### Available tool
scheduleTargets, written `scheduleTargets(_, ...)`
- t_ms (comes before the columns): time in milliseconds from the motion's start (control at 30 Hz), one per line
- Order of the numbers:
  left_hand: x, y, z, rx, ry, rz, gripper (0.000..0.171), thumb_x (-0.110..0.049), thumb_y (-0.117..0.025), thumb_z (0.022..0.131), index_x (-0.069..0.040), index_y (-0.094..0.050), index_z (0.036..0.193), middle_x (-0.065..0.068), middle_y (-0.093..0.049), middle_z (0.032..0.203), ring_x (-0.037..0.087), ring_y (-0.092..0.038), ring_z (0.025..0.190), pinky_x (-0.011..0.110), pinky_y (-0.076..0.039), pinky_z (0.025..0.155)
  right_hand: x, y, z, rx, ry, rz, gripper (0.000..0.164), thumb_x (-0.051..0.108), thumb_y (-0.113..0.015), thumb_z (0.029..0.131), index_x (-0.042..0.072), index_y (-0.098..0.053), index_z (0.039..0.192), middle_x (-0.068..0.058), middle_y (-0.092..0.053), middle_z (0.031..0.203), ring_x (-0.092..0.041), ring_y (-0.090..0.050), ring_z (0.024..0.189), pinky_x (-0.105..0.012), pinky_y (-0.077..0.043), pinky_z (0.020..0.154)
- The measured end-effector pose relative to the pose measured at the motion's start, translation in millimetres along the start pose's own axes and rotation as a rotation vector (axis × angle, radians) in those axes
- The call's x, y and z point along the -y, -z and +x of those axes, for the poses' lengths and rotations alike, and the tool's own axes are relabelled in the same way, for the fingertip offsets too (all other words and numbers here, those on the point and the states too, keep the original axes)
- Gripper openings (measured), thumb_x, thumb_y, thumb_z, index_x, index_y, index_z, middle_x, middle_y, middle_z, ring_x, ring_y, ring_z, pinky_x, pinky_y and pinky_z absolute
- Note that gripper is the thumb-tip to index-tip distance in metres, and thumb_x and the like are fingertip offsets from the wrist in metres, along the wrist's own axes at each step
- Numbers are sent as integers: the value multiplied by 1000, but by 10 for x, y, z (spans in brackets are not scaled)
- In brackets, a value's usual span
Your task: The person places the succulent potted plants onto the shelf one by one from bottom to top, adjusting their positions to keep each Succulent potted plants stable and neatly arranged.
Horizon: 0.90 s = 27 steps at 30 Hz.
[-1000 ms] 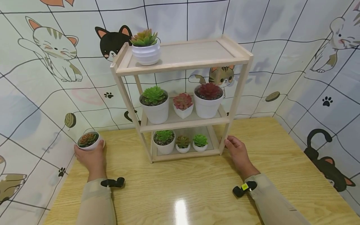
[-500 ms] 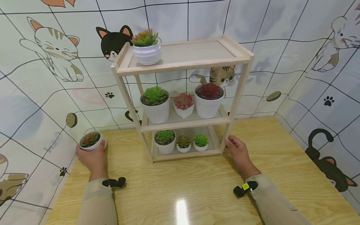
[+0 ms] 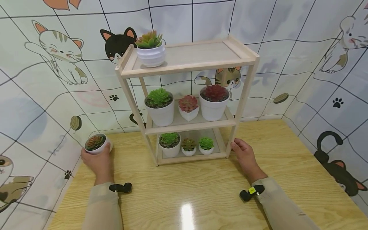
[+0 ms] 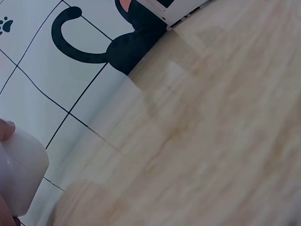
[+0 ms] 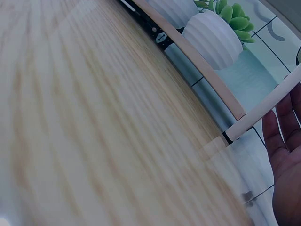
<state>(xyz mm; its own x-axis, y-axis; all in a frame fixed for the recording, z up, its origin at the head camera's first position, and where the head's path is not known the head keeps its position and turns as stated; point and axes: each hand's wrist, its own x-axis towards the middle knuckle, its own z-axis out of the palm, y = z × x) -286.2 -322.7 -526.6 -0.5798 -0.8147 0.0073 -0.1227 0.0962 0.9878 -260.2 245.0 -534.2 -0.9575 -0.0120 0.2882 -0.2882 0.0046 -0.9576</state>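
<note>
At the table's left, my left hand [image 3: 99, 163] grips a white pot with an orange-green succulent [image 3: 95, 142]. The left wrist view catches only part of this white pot [image 4: 23, 169] and some fingertips. My right hand [image 3: 245, 159] touches the front right leg of a three-tier wooden shelf [image 3: 187, 67]. In the right wrist view, the right hand's fingers [image 5: 282, 122] extend behind that leg [image 5: 263, 110], nearly straight. On the top tier, at its left end, stands a ribbed white pot with a green-orange succulent [image 3: 150, 54].
The middle tier carries a green succulent [image 3: 159, 107], a small pink one [image 3: 188, 108] and a dark red one [image 3: 215, 102]. Three more potted succulents [image 3: 169, 144] line the bottom tier. Cat-patterned walls [image 3: 95, 76] enclose the wooden table [image 3: 161, 195] behind and at both sides.
The head view has shifted slightly, so the left hand and its pot appear a little farther right. Both hands keep their places on the pot and the shelf leg.
</note>
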Motion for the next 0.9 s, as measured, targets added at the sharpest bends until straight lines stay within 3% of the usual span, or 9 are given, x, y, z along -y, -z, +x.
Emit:
scheduleTargets(333,-111,-2,-153,13,-54,25,110,-44,-90,78,-19,-25,163,6,-28,166,18,-29,151,31,-22,126,18,0,-4,-12,-40,-31,40,22,-52,110,-16,-58,124,8,-74,109,0,-66,105,-17,-51,92)
scheduleTargets(600,-252,20,-283,25,-152,51,106,-40,-88,79,-10,-28,161,11,-34,162,25,-30,150,37,-26,125,32,-3,-7,-14,-47,-34,43,22,-52,110,-17,-56,127,5,-74,112,-1,-65,106,-16,-51,93)
scheduleTargets(900,-398,42,-407,59,-185,65,101,-40,-86,82,-8,-30,159,15,-37,159,28,-33,147,42,-28,124,13,14,-8,5,-49,-31,46,25,-53,110,-17,-54,130,1,-73,116,0,-64,107,-15,-51,93)
